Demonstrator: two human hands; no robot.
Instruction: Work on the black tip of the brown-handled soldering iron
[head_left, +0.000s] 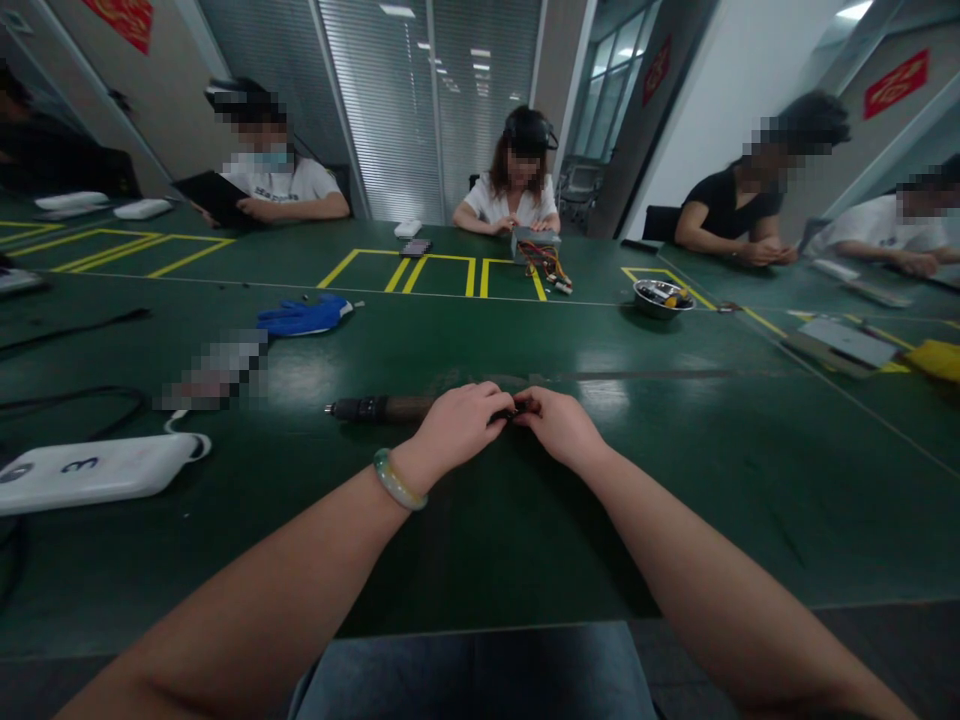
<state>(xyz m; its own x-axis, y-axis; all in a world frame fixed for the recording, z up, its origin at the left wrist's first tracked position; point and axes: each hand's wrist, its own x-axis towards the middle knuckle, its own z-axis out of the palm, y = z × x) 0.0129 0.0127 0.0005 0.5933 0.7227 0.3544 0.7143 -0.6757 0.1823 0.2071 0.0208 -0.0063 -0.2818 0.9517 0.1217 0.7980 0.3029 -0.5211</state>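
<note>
A dark, cylindrical electric screwdriver [405, 408] lies sideways in front of me, its chuck pointing left. My left hand [461, 420], with a green and pale bangle at the wrist, is closed over its right-hand portion and hides it. From the right, my right hand [559, 425] meets the left one with thumb and fingers pinched together. Between the fingertips shows a small black part [504, 413]; whether it belongs to the screwdriver's end or is separate I cannot tell.
On the green table [750, 480], a white power bank [97, 470] marked 3, black cables [75, 400] and a blue glove [304, 316] lie left. A metal bowl [663, 300] of small items stands far right. Across sit several people, one [514, 180] with a wired metal box [535, 243].
</note>
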